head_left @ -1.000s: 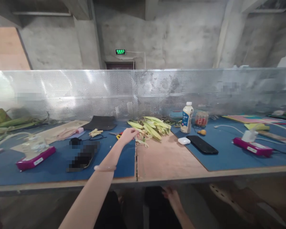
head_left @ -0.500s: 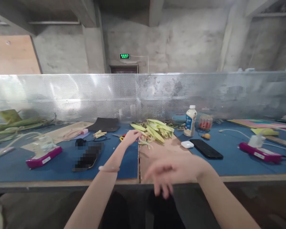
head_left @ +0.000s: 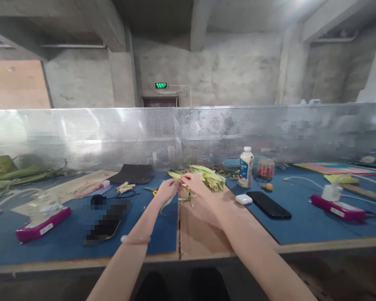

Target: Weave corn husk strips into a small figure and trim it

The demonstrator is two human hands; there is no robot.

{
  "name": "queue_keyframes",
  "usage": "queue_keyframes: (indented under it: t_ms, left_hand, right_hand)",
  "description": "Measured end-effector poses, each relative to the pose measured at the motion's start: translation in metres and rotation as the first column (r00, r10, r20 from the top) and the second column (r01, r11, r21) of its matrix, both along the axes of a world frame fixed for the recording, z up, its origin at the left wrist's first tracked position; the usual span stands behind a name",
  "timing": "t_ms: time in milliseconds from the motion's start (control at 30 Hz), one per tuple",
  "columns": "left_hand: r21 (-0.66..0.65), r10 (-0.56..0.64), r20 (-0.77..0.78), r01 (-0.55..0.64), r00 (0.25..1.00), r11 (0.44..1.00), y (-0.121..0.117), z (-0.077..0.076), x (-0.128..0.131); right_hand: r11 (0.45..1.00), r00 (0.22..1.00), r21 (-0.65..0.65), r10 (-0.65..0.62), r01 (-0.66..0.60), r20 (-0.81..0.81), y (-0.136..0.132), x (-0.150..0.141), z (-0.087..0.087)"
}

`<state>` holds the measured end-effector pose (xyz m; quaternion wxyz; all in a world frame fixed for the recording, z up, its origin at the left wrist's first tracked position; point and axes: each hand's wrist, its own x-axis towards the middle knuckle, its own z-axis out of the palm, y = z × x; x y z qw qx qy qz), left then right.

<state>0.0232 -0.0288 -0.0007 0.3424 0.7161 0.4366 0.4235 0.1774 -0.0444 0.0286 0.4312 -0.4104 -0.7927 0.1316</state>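
Over the board, just in front of a pile of pale green corn husks (head_left: 211, 176), my two hands meet at the fingertips. My left hand (head_left: 169, 189) is closed in a pinch, and a thin pale husk strip (head_left: 166, 203) hangs below it. Fingers bent and pressed together, my right hand (head_left: 192, 182) touches or nearly touches the left one; what it pinches is too small to make out. Small husk scraps (head_left: 189, 199) lie under the hands. Scissors (head_left: 153, 190) with yellow-and-red handles lie partly hidden behind my left hand.
To the right stand a milk bottle (head_left: 246, 167) and a clear jar (head_left: 265, 168), with a white earphone case (head_left: 243, 199) and black phone (head_left: 268, 205) nearer. Purple power strips (head_left: 44, 225) lie on both sides. A perforated metal screen (head_left: 128, 138) closes off the back.
My right hand has risen from below the table edge and reached forward to join the left at the husks. My left hand has stayed near the pile, a strip now hanging beneath it.
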Motion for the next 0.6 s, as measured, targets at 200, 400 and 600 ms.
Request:
queue_keyframes:
  t_ms: [200,400,600]
  left_hand:
    - [-0.039,-0.007,0.019,0.008,1.0,0.999,-0.005,0.001,0.002]
    - [-0.065,-0.016,0.018,0.017,1.0,0.998,-0.006,0.001,0.003]
    - [-0.045,0.017,0.049,-0.014,0.999,0.999,-0.011,0.003,0.003]
  right_hand:
    - [0.992,0.995,-0.078,0.097,-0.1,-0.035,0.001,0.008,-0.007]
    - [0.977,0.989,-0.153,0.14,-0.145,-0.048,-0.007,0.006,-0.005]
    - [0.978,0.991,-0.16,0.127,-0.131,-0.033,-0.012,0.006,-0.003]
